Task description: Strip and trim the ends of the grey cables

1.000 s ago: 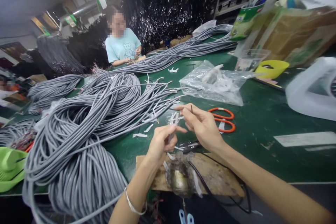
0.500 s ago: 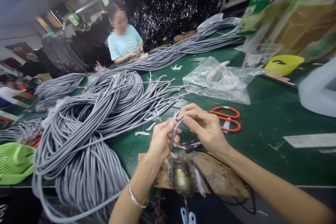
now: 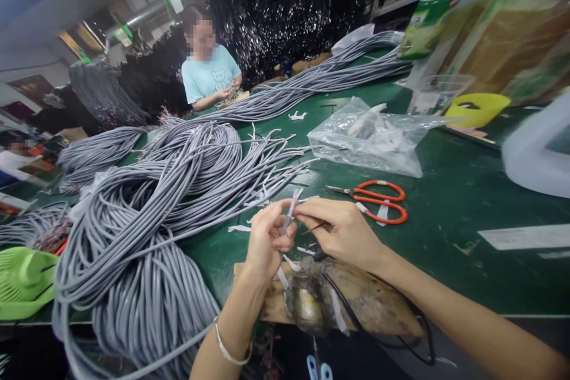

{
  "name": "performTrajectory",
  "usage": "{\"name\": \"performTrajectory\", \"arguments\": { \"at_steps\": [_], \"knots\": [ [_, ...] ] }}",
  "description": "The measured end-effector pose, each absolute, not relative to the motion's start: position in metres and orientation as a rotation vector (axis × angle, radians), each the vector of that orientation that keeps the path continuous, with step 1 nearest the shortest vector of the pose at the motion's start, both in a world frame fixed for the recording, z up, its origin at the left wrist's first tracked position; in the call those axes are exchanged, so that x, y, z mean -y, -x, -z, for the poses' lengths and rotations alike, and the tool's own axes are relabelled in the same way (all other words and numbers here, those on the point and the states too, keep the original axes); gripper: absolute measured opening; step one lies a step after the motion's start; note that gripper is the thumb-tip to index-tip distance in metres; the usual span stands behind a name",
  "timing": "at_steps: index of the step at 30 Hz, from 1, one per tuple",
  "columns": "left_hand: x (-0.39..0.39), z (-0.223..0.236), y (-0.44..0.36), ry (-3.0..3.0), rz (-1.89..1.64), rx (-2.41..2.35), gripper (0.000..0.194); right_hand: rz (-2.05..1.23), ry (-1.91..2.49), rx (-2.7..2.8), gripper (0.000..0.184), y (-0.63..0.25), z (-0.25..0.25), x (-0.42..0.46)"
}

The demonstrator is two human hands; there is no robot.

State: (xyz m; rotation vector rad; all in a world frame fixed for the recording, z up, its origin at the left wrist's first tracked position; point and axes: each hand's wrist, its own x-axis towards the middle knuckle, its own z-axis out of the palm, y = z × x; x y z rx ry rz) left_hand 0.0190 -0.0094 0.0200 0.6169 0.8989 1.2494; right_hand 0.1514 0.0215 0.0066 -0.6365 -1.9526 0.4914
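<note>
Pinched upright between the fingers of my left hand [image 3: 269,237] is the end of a grey cable [image 3: 288,218] with a pale, whitish tip. My right hand [image 3: 345,227] is closed beside it, fingertips together against the cable's upper part; a small white sliver shows there, but what the fingers grip is hidden. Below both hands is a stained wooden board [image 3: 374,303] bearing a grimy metal-bodied piece [image 3: 308,304], white strips and a black cord. Orange-handled scissors [image 3: 383,202] lie to the right of my right hand.
Large coils of grey cable [image 3: 146,261] fill the left side. A clear plastic bag [image 3: 378,136], a yellow dish [image 3: 478,108] and a cardboard box [image 3: 503,41] stand to the right. A green fan [image 3: 24,282] is at far left. Another person [image 3: 211,74] sits opposite.
My right hand has moved slightly left and down, its fingers now bunched beside the cable. The cable end stands more exposed above my left fingers, and the scissor blades have come into view.
</note>
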Motion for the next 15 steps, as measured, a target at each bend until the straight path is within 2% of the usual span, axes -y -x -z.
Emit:
{"name": "performTrajectory", "arguments": {
  "at_steps": [4, 9, 13, 15],
  "knots": [
    [0.013, -0.022, -0.018, -0.742, -1.289, -0.934, 0.035, -0.425, 0.673, 1.960, 0.022, -0.154, -0.007, -0.023],
    [0.015, -0.022, -0.020, -0.863, -1.251, -1.000, 0.038, -0.347, 0.986, 1.717, 0.017, -0.172, -0.013, -0.034],
    [0.016, -0.018, -0.019, -1.024, -1.165, -1.070, 0.040, -0.770, 0.869, 1.705, 0.016, -0.178, -0.022, -0.033],
    [0.017, -0.017, -0.018, -1.177, -1.159, -1.159, 0.038, -0.881, 0.762, 1.764, 0.016, -0.177, -0.024, -0.031]
  ]
}}
